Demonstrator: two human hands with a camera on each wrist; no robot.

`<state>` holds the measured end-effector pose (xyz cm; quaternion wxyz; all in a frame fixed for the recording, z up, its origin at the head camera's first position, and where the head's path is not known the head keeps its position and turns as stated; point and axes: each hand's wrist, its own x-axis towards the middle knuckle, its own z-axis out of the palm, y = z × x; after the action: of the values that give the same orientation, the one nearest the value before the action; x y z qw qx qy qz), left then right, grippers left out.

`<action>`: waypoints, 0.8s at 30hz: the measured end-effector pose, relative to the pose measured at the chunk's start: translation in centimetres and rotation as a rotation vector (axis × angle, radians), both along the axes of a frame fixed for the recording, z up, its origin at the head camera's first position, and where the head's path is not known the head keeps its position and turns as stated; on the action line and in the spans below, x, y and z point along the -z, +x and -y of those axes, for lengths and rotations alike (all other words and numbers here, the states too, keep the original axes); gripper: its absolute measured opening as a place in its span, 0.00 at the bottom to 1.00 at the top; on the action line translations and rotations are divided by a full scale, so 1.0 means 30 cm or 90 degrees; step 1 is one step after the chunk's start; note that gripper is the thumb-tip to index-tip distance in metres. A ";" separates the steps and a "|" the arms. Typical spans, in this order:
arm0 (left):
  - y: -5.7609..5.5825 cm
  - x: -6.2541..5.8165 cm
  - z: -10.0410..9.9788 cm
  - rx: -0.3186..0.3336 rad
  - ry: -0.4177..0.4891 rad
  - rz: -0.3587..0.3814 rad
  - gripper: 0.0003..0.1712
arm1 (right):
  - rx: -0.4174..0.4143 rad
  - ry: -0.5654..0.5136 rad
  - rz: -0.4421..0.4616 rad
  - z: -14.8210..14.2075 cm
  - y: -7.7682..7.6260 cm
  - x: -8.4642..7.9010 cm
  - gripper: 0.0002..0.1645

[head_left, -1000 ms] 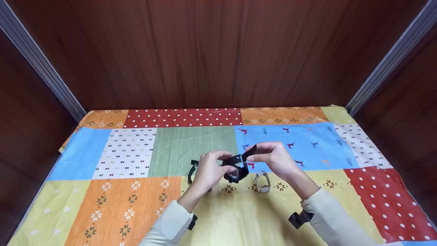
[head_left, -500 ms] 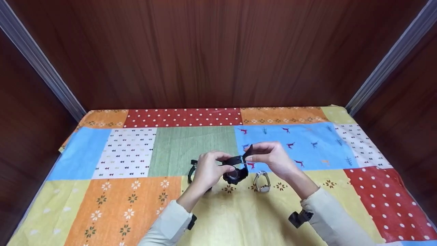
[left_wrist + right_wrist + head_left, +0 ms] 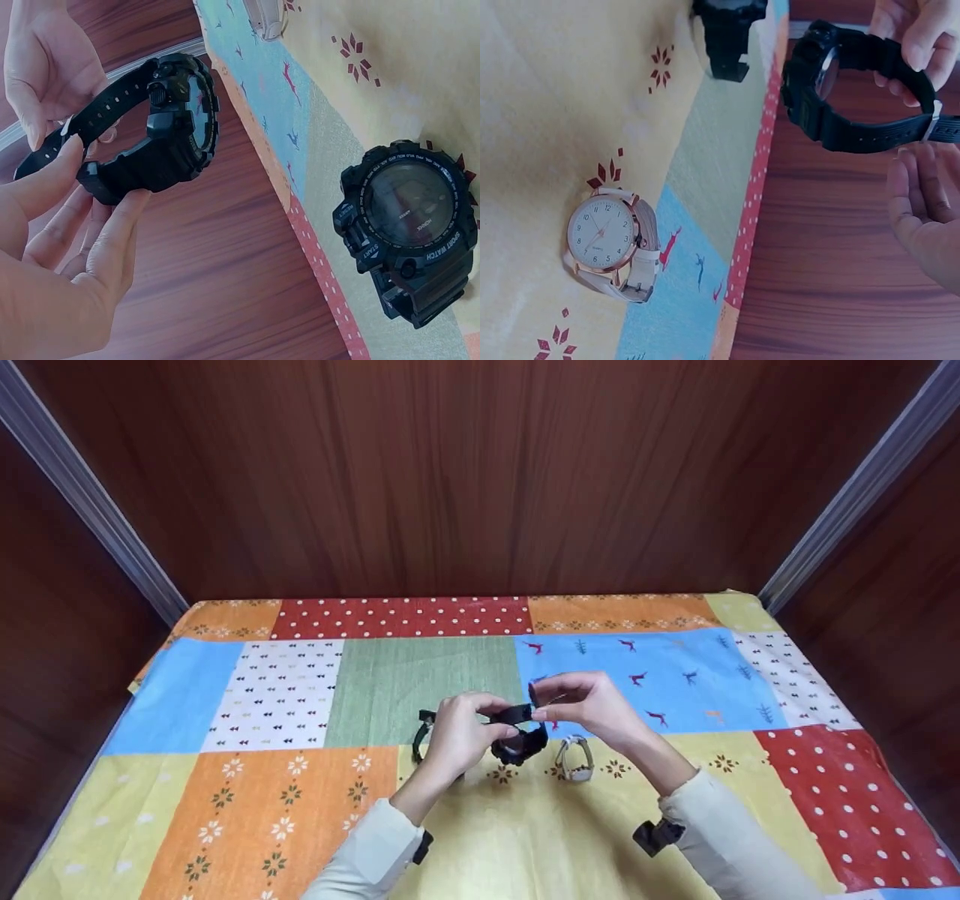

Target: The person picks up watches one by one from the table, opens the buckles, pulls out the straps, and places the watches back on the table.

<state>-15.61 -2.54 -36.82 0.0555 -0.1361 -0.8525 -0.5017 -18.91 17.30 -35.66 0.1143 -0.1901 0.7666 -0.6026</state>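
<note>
Between both hands a black digital sports watch (image 3: 520, 745) is held up off the cloth, its strap (image 3: 874, 136) looped and threaded through the buckle (image 3: 932, 120). My left hand (image 3: 459, 735) grips one side of the strap, thumb opposite fingers, as the left wrist view shows. At the buckle end my right hand (image 3: 592, 706) pinches the strap's free end; its fingertips are partly hidden. A second black sports watch (image 3: 409, 206) lies on the cloth beside my left hand. To the right stands a white-strapped watch (image 3: 604, 231) with a rose-gold case and pale dial.
A patchwork-patterned cloth (image 3: 270, 810) covers the table. Dark wood panels (image 3: 480, 480) rise behind it and at both sides, with grey metal strips (image 3: 97, 495) in the corners. Each wrist wears a small black camera (image 3: 656, 838).
The strap's free end has turned from slanting up and right to nearly upright, closer to the buckle. My right hand has shifted slightly left with it; my left hand stays almost still.
</note>
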 end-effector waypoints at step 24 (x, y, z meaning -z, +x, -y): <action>-0.002 0.003 0.013 0.015 0.028 -0.015 0.11 | -0.054 0.143 -0.093 0.010 0.030 -0.008 0.14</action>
<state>-15.66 -2.93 -36.92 0.0626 -0.1505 -0.8387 -0.5196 -18.01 17.00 -35.43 0.1041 -0.2515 0.8266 -0.4926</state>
